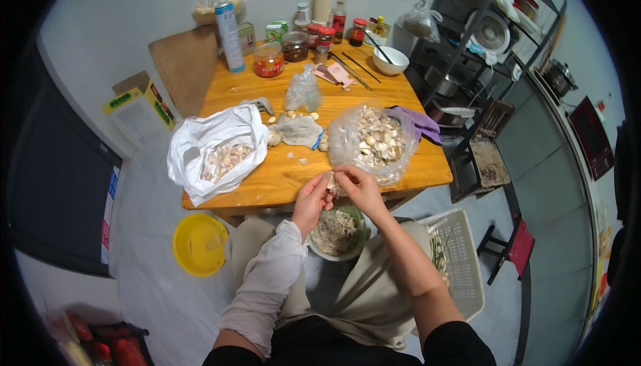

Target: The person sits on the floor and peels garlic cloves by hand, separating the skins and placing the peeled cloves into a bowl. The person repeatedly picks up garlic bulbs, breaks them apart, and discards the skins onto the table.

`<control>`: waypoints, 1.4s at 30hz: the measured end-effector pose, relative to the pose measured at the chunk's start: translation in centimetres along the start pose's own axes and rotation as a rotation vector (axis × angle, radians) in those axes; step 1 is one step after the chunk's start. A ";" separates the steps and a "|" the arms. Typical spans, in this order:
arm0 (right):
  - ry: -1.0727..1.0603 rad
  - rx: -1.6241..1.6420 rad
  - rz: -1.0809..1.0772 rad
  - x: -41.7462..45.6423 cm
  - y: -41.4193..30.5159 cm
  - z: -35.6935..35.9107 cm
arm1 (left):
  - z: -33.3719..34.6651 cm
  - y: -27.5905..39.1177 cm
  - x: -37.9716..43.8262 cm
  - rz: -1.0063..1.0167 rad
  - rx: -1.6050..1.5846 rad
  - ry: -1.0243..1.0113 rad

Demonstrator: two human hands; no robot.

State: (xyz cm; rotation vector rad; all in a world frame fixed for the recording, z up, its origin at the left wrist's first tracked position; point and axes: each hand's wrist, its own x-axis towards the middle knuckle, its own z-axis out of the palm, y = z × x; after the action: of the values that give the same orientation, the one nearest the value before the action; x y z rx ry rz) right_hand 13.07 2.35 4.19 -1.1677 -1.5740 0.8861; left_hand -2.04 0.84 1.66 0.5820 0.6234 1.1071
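My left hand (311, 199) and my right hand (359, 189) meet at the front edge of the wooden table (270, 193). Between their fingertips they hold a pale piece of garlic (329, 180), partly hidden by the fingers. Right of it, a clear plastic bag (343, 138) is filled with garlic cloves (376, 140). To the left lies an open white plastic bag (250, 130) with garlic cloves (226, 160) inside. A bucket (358, 253) of papery peelings (334, 231) stands below my hands, between my knees. A grey-white work glove (300, 133) rests between the bags.
At the table's back stand several jars, a spray can (230, 35) and a white bowl (391, 61) with a utensil. A yellow basin (199, 245) is on the floor left; a white plastic basket (463, 266) sits right. Beyond stand a small chair (491, 163) and a metal shelf (453, 15).
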 end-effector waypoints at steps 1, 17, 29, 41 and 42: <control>-0.019 0.011 0.002 -0.4 -0.3 0.0 | 0.1 -0.3 0.1 0.003 0.049 0.000; -0.048 0.084 0.029 -2.6 0.2 -3.1 | 2.0 -2.2 0.5 0.234 0.510 -0.151; 0.037 -0.236 -0.159 -3.3 0.6 -1.3 | 0.8 -2.7 -0.1 0.224 0.592 -0.193; -0.096 0.495 0.333 -3.0 0.4 -1.0 | 1.7 -0.9 -0.6 0.117 0.419 -0.144; -0.107 0.492 0.318 -3.1 0.4 -1.0 | 1.7 -0.8 -0.7 0.098 0.411 -0.143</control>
State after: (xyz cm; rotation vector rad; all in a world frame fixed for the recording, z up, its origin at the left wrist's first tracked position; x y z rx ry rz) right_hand 14.43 -0.45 3.27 -1.0334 -1.1658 1.4693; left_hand -0.51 -0.28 2.40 1.0465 0.7081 1.0217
